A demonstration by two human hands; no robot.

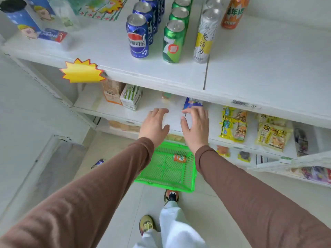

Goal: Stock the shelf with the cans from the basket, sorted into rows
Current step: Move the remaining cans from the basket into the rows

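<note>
on the top shelf point(250, 65) blue, green, silver rows stand, one orange can point(232, 13) up. last orange can point(180, 158) left in basket point(162, 181). both hands point(154, 125) point(196, 126) spread, empty.

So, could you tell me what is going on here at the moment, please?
A person is stocking cans onto the top shelf. Blue cans, green cans and silver cans already stand in rows, with one orange can further back. The left hand and right hand are open and empty above the green basket, where one orange can remains.
</note>
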